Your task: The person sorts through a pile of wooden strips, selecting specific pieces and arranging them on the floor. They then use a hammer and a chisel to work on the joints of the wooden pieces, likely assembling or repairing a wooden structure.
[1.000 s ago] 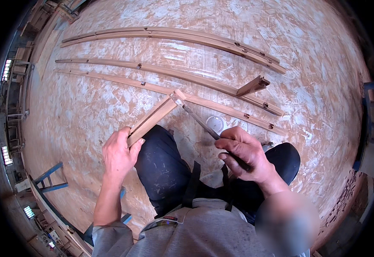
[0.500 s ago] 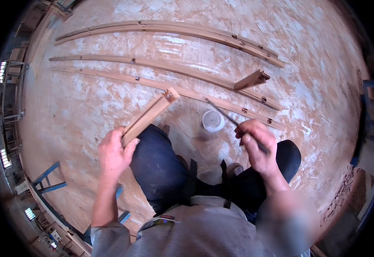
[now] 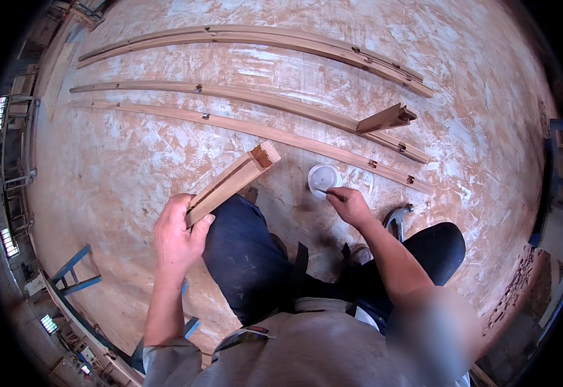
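Note:
My left hand [image 3: 179, 233] is wrapped round the lower end of a short wooden rail [image 3: 230, 186], held tilted above my left thigh. The rail has a long groove, and its far, tenon-like end is coated reddish brown. My right hand [image 3: 350, 206] pinches a thin dark stick [image 3: 321, 191] over a small round white tub [image 3: 325, 177]. The stick's tip reaches into the tub's mouth; most of its shaft is hidden by my fingers. Beyond the tub lies a long notched wooden strip [image 3: 281, 137].
More long notched strips [image 3: 256, 40] lie farther off across the work surface. A short wooden piece [image 3: 388, 119] stands on one strip [image 3: 307, 115]. A curved grey metal tool [image 3: 395, 219] rests beside my right knee. Blue metal legs [image 3: 77, 278] show at the left.
My right hand has moved forward and left, bringing the stick's tip down into the tub and uncovering the metal tool. The rail in my left hand has turned slightly.

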`<action>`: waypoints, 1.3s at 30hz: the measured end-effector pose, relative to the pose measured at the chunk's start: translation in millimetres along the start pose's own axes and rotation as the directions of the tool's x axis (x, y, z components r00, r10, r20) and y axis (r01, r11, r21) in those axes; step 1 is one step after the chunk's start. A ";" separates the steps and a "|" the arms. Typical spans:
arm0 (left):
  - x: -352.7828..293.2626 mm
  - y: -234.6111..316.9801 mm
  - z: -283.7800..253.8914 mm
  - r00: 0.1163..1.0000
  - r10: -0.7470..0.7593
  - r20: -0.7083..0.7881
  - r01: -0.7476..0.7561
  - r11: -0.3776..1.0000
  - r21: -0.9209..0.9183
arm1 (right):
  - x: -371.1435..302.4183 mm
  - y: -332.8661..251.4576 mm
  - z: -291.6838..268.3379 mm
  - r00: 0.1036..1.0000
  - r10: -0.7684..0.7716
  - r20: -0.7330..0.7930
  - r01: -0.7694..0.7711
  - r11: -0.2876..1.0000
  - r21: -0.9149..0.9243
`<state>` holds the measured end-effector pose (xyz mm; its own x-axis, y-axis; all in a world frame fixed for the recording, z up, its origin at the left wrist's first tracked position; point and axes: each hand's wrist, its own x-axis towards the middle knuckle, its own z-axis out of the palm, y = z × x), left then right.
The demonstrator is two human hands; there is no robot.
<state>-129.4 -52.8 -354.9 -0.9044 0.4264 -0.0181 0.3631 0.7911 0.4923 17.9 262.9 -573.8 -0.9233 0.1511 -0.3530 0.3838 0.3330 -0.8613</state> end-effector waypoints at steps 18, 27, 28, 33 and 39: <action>-3.6 22.0 5.8 1.000 -0.009 0.000 0.009 1.000 0.009 | -87.2 -195.5 -83.8 0.948 -0.091 -0.303 0.310 0.462 0.831; -12.9 27.4 3.4 0.999 0.003 -0.036 -0.003 1.000 0.004 | -85.4 -188.9 -69.8 0.891 -0.364 -0.271 0.450 0.630 0.633; -13.7 27.8 4.0 0.999 -0.011 -0.032 0.011 1.000 0.002 | -85.5 -189.6 -70.2 0.890 -0.352 -0.289 0.453 0.628 0.633; -13.3 30.4 4.0 1.000 -0.002 -0.014 0.003 1.000 0.020 | -75.8 -199.6 -70.3 0.904 -0.317 -0.287 0.427 0.689 0.585; -15.2 25.3 0.6 0.995 -0.093 0.032 0.096 0.991 -0.098 | -83.6 -189.0 -71.7 0.933 -0.232 -0.275 0.359 0.649 0.671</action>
<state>-106.2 -39.0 -342.7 -0.9266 0.3648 -0.0917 0.2511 0.7814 0.5713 23.4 254.1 -355.3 -0.9472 0.3195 -0.0288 -0.0912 -0.3542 -0.9307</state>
